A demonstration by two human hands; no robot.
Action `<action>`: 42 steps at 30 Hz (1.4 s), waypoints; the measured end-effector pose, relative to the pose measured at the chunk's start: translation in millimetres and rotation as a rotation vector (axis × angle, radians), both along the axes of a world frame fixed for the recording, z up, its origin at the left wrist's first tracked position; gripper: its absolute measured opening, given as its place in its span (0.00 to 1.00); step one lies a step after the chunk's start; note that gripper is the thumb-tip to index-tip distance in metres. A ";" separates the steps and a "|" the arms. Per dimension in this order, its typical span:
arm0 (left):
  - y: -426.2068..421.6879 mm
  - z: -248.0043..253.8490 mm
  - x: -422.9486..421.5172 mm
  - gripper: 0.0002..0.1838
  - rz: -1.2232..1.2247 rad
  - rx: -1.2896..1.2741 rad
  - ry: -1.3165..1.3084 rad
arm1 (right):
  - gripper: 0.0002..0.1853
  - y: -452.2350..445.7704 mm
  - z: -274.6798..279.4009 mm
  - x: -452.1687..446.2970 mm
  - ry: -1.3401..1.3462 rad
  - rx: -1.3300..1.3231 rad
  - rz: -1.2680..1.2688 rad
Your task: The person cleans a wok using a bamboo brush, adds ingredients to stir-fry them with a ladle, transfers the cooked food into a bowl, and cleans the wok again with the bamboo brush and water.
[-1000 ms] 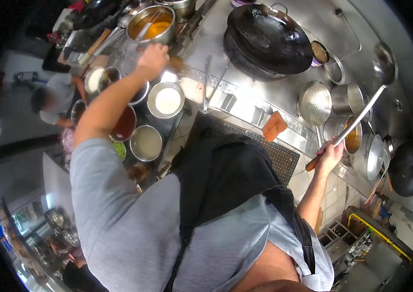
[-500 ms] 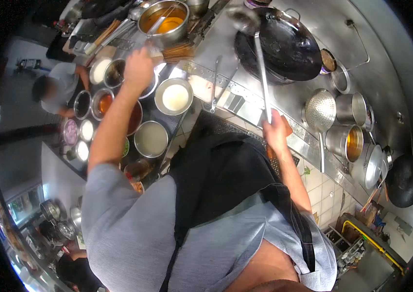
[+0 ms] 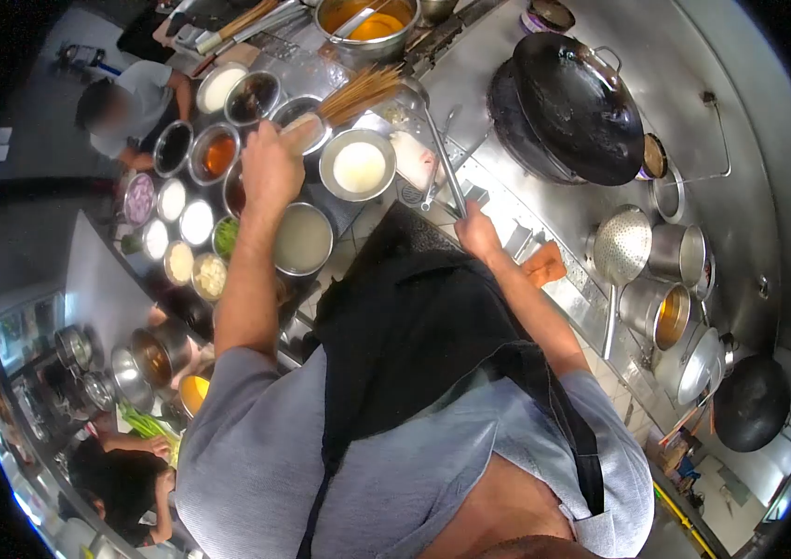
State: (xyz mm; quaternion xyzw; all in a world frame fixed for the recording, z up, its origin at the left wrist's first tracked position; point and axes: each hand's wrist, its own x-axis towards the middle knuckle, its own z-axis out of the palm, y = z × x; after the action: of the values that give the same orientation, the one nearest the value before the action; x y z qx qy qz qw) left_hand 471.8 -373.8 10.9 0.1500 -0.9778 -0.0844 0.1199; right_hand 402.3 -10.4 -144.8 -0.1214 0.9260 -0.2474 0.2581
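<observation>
My left hand (image 3: 272, 170) is closed around the handle end of a bamboo wok brush (image 3: 358, 97), above the bowls on the left. The brush's bristles point up and right. My right hand (image 3: 477, 231) grips a long-handled metal ladle (image 3: 446, 160), whose bowl end lies beside the bristle tips; I cannot tell whether they touch. Below the brush stands a metal bowl of white contents (image 3: 358, 168). To the right, a black wok (image 3: 577, 107) rests tilted on the stove, with no hand on it.
Several ingredient bowls, one of dark sauce (image 3: 253, 98), crowd the left. A pot of orange liquid (image 3: 372, 26) stands at the top. On the right are a perforated strainer (image 3: 621, 244), metal pots (image 3: 675, 253) and an orange cloth (image 3: 544, 265). Two other people (image 3: 142, 102) work at left.
The ladle has swung left, away from the wok and over to the brush. My left hand still holds the brush, and the whole view has shifted.
</observation>
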 end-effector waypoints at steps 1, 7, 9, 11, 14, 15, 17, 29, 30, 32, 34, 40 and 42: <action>-0.7 -1.5 0.3 0.25 0.008 0.004 -0.012 | 0.18 1.3 -4.0 1.0 0.004 0.010 0.014; -2.3 -4.3 2.1 0.26 0.039 0.036 0.009 | 0.17 8.7 -10.1 7.0 -0.107 0.097 0.084; -2.4 -2.9 2.7 0.27 0.039 0.044 0.009 | 0.18 6.9 3.2 7.0 -0.157 0.089 0.090; -2.4 -2.7 4.4 0.27 0.034 0.057 0.014 | 0.18 6.4 21.9 8.4 -0.163 0.060 0.107; -2.1 -2.0 8.6 0.28 0.030 0.078 0.023 | 0.18 21.9 3.9 2.6 -0.061 -0.031 0.211; -0.8 -0.5 10.1 0.29 0.033 0.082 0.020 | 0.18 25.8 3.5 -2.3 -0.008 -0.069 0.259; 0.0 0.7 13.6 0.29 0.034 0.093 0.028 | 0.17 29.9 30.2 -20.3 -0.367 -0.193 0.083; 18.4 -37.1 23.4 0.31 0.126 0.661 0.198 | 0.19 63.4 83.5 -24.2 -0.916 -0.782 -0.417; 25.3 -44.6 18.9 0.31 0.152 0.756 0.216 | 0.19 68.3 86.9 -17.8 -0.906 -0.820 -0.438; 38.2 -74.3 2.5 0.33 0.104 1.095 0.321 | 0.20 80.2 92.3 -3.7 -0.881 -0.903 -0.490; 74.6 -48.9 -11.1 0.33 0.242 1.346 0.215 | 0.20 94.0 106.4 14.7 -0.837 -0.946 -0.525; 152.6 -100.5 -81.9 0.39 0.211 1.656 0.086 | 0.21 155.9 168.3 109.2 -0.700 -1.131 -0.822; 168.6 -142.4 -112.0 0.35 0.257 1.578 0.027 | 0.20 174.4 185.7 156.6 -0.608 -1.245 -0.935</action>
State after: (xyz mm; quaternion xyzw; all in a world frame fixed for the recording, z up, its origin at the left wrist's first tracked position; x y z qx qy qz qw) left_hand 359.8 -205.2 -131.5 0.3011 -0.6031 -0.7386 -0.0008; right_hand 558.9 164.0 41.0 0.2271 0.4651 -0.8173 0.2533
